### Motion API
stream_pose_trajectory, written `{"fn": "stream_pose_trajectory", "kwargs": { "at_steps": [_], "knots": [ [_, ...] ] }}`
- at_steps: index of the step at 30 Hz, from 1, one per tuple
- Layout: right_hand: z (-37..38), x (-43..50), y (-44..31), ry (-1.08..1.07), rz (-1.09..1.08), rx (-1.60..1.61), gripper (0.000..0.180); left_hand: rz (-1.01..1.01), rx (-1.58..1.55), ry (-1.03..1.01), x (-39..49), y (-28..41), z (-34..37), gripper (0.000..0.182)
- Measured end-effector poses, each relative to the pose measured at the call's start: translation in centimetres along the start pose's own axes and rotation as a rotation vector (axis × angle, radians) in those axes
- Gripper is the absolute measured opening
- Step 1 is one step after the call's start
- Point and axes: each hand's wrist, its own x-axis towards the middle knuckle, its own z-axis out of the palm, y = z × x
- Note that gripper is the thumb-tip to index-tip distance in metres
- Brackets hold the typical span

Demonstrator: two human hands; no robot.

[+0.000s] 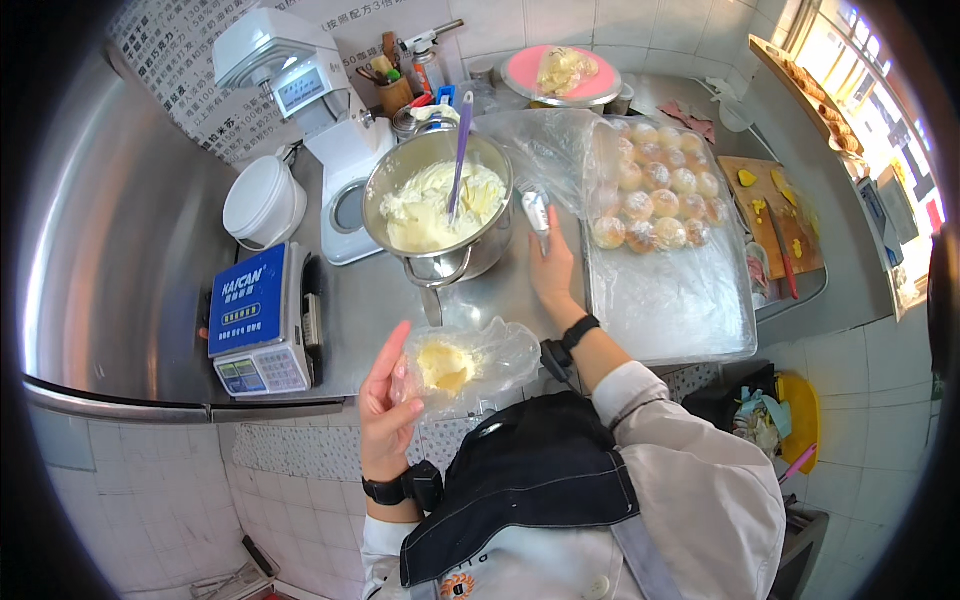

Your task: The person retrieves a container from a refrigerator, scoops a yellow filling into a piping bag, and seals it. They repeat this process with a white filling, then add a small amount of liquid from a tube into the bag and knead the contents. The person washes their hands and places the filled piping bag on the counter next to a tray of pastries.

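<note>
My left hand [390,397] holds a clear plastic bag [510,349] from below, with a pale yellow bun or filled dough piece [444,367] lying on it. My right hand [553,262] is closed around a small white-wrapped object [536,214], whose kind I cannot tell, beside the steel pot [491,251]. Whipped cream [420,202] fills much of the pot, and a purple-handled spatula [462,135] stands in it. Right of my right hand, rows of sugar-dusted round buns [656,176] sit under clear plastic on a tray [667,322].
Left are a blue-topped scale [251,300], a white lidded bucket [259,199] and a stand mixer [315,90]. A pink turntable [517,67] bears a bag of yellowish filling [566,71]. At the right, a red-handled knife [784,251] lies on a wooden cutting board [750,176] with mango pieces.
</note>
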Motion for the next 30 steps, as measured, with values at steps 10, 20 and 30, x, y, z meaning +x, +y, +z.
{"fn": "stream_pose_trajectory", "kwargs": {
  "at_steps": [10, 20, 30],
  "knots": [
    [2.5, -0.3, 1.5, -0.088, 0.011, -0.018, 0.076, 0.016, 0.031, 0.061, -0.5, 0.1, 0.9, 0.085],
    [-7.5, -2.8, -7.4, -0.738, -0.035, 0.284, 0.074, 0.077, -0.058, -0.034, 0.0, 1.0, 0.0, 0.087],
    [-5.9, -5.9, -17.3, -0.792, 0.152, 0.740, 0.027, 0.076, 0.061, -0.236, 3.0, -0.6, -1.3, 0.092]
  ]
}}
